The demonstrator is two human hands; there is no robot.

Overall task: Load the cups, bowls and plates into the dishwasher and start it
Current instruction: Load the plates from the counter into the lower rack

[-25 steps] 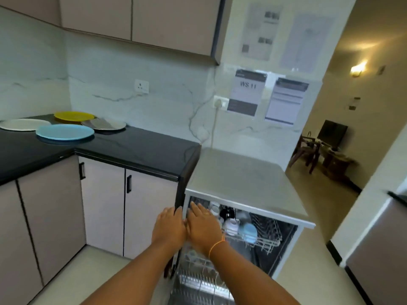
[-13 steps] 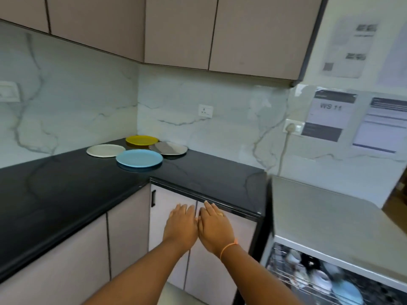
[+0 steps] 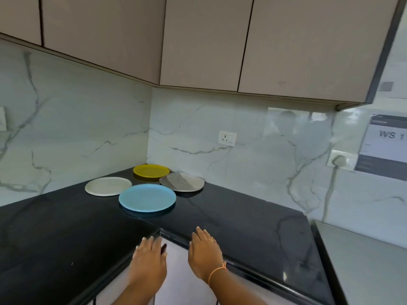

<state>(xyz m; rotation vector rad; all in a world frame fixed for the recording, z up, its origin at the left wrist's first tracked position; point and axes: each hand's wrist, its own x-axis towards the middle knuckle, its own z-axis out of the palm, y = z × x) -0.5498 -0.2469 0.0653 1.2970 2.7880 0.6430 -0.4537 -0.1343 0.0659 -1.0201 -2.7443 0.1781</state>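
Note:
Several plates lie flat in the corner of the black counter (image 3: 231, 219): a blue plate (image 3: 147, 197) nearest me, a white plate (image 3: 108, 186) to its left, a yellow plate (image 3: 151, 170) behind, and a grey patterned plate (image 3: 182, 181) to the right. My left hand (image 3: 149, 258) and my right hand (image 3: 203, 253) hover side by side at the counter's front edge, fingers straight, holding nothing. Both are well short of the plates. The dishwasher's grey top (image 3: 370, 260) shows at the right edge; its racks are out of view.
Beige wall cabinets (image 3: 220, 40) hang low over the counter. A marble backsplash with a socket (image 3: 227, 138) runs behind the plates. A paper sheet (image 3: 385, 146) is stuck on the right wall. Base cabinet doors (image 3: 180, 289) stand below my hands.
My view has swung left from the open dishwasher to the counter corner. My hands left the dishwasher rack, moved toward the counter, and have spread apart.

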